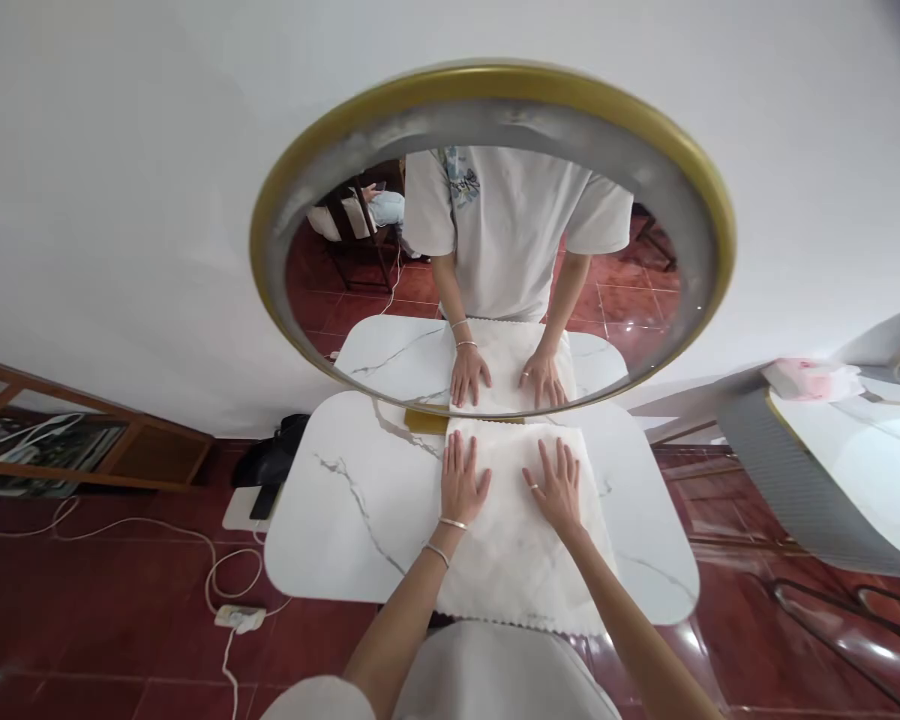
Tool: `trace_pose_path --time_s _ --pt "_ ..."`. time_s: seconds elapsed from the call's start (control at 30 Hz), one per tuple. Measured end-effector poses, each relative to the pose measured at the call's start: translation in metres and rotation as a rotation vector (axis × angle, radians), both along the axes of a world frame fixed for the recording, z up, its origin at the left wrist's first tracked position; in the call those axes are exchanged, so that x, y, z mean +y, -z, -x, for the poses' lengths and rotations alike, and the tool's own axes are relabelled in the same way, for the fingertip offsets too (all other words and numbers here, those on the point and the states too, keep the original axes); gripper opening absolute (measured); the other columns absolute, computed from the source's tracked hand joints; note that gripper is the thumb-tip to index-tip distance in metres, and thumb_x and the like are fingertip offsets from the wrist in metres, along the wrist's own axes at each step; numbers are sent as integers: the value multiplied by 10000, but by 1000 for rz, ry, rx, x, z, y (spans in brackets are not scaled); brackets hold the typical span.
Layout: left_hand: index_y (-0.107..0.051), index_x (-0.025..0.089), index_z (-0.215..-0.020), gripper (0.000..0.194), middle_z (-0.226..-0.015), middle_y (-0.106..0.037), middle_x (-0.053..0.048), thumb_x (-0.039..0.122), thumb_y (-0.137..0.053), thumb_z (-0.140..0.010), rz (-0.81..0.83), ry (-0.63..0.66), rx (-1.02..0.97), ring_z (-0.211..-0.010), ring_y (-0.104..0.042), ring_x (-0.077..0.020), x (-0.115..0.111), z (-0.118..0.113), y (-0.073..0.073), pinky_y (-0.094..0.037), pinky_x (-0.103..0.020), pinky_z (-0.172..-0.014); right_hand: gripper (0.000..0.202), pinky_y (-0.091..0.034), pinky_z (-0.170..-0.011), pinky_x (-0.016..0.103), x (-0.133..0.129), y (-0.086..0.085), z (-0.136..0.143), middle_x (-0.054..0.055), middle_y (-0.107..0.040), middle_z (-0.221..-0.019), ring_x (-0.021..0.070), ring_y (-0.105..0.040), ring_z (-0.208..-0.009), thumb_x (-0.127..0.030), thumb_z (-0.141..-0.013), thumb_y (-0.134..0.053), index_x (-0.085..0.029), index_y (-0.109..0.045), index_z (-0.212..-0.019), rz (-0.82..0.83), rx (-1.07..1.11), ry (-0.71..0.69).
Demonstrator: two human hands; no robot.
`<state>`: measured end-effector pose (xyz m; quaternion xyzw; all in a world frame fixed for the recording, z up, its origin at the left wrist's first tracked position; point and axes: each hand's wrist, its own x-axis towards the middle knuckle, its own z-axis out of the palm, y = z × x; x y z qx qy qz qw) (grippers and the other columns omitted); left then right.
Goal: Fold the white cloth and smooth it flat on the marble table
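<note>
A white cloth (521, 570) with scalloped edges lies spread on a white marble-patterned table (345, 500), its near edge reaching the table's front. My left hand (461, 485) rests flat on the cloth's left side, fingers stretched away from me, with two bracelets at the wrist. On the right side of the cloth, my right hand (557, 488) lies flat with fingers spread and a ring on one finger. Neither hand grips anything. Beyond the fingertips stands a round gold-rimmed mirror (495, 82), which reflects both hands, the cloth and a white shirt.
A gold mirror base (425, 420) sits at the table's back. Right stands another white table (885, 440) bearing a pinkish-white packet (811, 380). On the red floor at left are a power strip (240, 618) with cables, a black bag (274, 455) and a wooden shelf (157, 450).
</note>
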<state>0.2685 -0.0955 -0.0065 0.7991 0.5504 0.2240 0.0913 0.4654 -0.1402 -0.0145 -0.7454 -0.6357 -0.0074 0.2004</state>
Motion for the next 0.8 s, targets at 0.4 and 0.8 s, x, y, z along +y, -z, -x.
trace_pose_path --time_s 0.4,0.8 --pt "-191 204 -1489 672 -1583 -10 -115 399 -469 -909 46 -4 81 -1452 -58 -283 23 178 -5 -223 -472 -1160 637 -148 -1118 578 29 4 192 96 -33 -1583 272 -115 -1442 -428 -965 -290 -255 -12 -1510 77 -140 -101" --pt "-314 139 -1427 581 -1562 -168 -161 346 -465 -906 99 -161 -18 -1453 -78 -280 50 225 -5 -183 -508 -1165 632 -172 -1142 514 55 -4 261 73 7 -1585 266 -73 -1448 -413 -953 -348 -239 -104 -1511 42 -95 -165"
